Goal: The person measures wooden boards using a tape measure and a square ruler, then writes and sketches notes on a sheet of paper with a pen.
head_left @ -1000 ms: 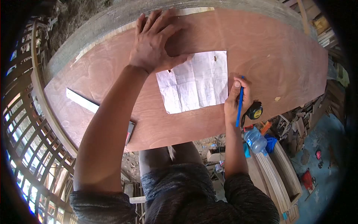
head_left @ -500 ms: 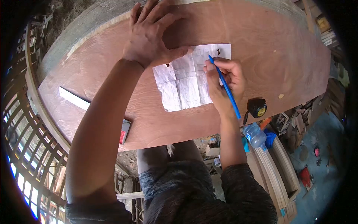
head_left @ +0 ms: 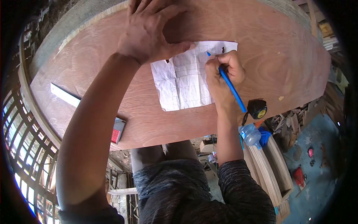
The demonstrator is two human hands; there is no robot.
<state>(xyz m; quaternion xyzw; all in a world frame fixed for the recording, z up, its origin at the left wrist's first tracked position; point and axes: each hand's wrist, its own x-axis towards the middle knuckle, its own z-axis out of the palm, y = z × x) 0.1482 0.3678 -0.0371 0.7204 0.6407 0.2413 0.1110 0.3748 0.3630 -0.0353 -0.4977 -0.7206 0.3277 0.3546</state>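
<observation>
A creased white sheet of paper (head_left: 186, 84) with faint drawn lines lies on the reddish plywood board (head_left: 149, 127). My left hand (head_left: 149, 35) rests on the board with fingers spread, its thumb lying on the paper's top edge. In my right hand (head_left: 225, 72) a blue pencil (head_left: 234, 89) is gripped between thumb and fingers, its tip at the upper right of the paper. Whether the tip touches the sheet I cannot tell. Just right of my right forearm sits a black and yellow tape measure (head_left: 257, 109).
A white metal strip (head_left: 65, 95) and a red and grey box-like object (head_left: 118, 130) lie on the left, partly behind my left arm. Below the board's right edge are a clear plastic bottle (head_left: 250, 134) and curved wooden pieces (head_left: 266, 171). A slatted lattice (head_left: 28, 149) stands at left.
My right hand has tilted and drawn its fingers in closer around the pencil, whose tip has shifted slightly left over the paper. The view has shifted a little; my left hand stays on the board.
</observation>
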